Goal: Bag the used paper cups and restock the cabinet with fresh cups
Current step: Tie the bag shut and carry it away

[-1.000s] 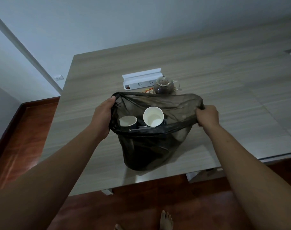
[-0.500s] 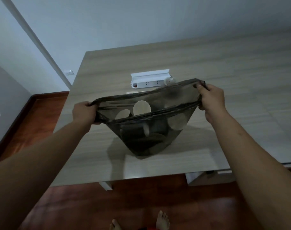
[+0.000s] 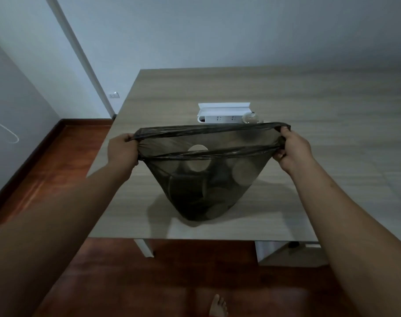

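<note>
Left hand [image 3: 123,150] clamped tight on the left end of the bag's rim, right hand [image 3: 292,148] curled round the right end, and between them the mouth of the dark plastic bag [image 3: 204,179] is pulled into a long, narrow slit. The bag hangs over the table [image 3: 309,110], toward its near edge, its bottom just at the surface. Through the thin film, pale discs: paper cups [image 3: 197,157] piled inside, their number hard to count. No readable print anywhere. Behind the bag, mid-table, sits a white power strip [image 3: 222,115], with a glass object [image 3: 251,117] beside it, mostly hidden by the rim. A bare foot [image 3: 218,306] is cut off at the bottom edge.
</note>
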Demonstrator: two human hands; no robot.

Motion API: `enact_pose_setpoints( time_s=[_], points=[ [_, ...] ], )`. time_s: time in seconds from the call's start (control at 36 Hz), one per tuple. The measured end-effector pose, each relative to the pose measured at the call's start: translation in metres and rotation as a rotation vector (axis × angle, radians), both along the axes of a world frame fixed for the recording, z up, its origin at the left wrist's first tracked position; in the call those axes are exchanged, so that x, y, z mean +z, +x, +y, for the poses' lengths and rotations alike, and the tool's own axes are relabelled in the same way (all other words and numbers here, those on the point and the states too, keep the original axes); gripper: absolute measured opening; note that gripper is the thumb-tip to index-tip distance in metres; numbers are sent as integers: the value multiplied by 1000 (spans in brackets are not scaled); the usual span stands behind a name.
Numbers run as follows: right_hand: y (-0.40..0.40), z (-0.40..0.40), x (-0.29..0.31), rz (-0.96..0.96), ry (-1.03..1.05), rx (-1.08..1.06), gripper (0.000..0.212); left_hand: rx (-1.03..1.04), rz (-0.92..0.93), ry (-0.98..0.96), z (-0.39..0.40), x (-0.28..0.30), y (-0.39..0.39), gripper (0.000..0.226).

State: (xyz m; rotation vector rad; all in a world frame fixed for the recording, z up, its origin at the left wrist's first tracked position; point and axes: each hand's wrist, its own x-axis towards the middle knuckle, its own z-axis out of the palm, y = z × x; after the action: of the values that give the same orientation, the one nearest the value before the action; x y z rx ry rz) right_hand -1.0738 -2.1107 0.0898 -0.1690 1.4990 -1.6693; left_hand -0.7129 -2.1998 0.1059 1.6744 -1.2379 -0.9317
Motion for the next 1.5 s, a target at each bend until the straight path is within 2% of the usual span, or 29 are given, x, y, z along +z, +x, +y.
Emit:
enact_pose_setpoints(
  time_s=[0.11, 0.25, 0.31, 0.36, 0.42, 0.5, 0.56, 0.61, 0.67, 0.75, 0.86, 0.92, 1.03, 1.11, 1.22, 1.28, 1.33, 1.42, 1.44, 1.5],
  points=[
    [19, -4, 10, -79, -17, 16, 13, 17, 62, 37, 5, 0, 18, 16],
    [39, -4, 19, -145, -39, -23, 24, -32, 118, 143, 11, 0, 40, 16],
    [46, -3, 21, -149, -40, -43, 25, -104, 97, 177, 16, 0, 56, 17],
    [47, -1, 23, -123, -29, -47, 25, -199, -15, 190, 20, -1, 72, 16],
    [43, 3, 23, -33, 2, -11, 25, -294, -209, 181, 22, 1, 87, 13],
    [33, 11, 24, 264, 91, 164, 16, -394, -470, 174, 21, 6, 106, 11],
    [25, 16, 19, 503, 182, 309, 7, -413, -577, 214, 19, 9, 117, 19],
    [15, 20, 13, 682, 276, 423, 12, -425, -589, 262, 15, 11, 124, 26],
    [9, 24, 9, 800, 365, 514, 11, -446, -497, 280, 10, 14, 126, 27],
    [-1, 26, 4, 919, 446, 569, 18, -483, -227, 256, 0, 15, 118, 20],
    [-9, 20, -2, 945, 450, 548, 18, -459, 324, 275, -11, 1, 107, 20],
    [-11, 17, -5, 903, 427, 557, 18, -473, 606, 258, -14, -4, 96, 31],
    [-11, 14, -14, 744, 320, 578, 11, -343, 1056, 163, -12, -10, 60, 26],
    [-8, 11, -24, 550, 191, 521, 14, -183, 1232, 138, -11, -11, 34, 37],
    [12, 4, -39, 99, -45, 348, 22, 11, 1281, 183, -24, -26, 16, 64],
    [27, -2, -42, -194, -168, 258, 27, 29, 1255, 267, -30, -34, 9, 56],
    [44, -7, -41, -420, -262, 277, 44, -20, 1225, 315, -38, -44, 9, 45],
    [64, -20, -41, -593, -371, 225, 63, -106, 1241, 340, -46, -49, 9, 20],
    [69, -24, -38, -612, -386, 167, 63, -139, 1235, 342, -47, -50, 10, 13],
    [76, -33, -37, -632, -399, 45, 49, -183, 1176, 371, -52, -53, 10, 15]
  ],
)
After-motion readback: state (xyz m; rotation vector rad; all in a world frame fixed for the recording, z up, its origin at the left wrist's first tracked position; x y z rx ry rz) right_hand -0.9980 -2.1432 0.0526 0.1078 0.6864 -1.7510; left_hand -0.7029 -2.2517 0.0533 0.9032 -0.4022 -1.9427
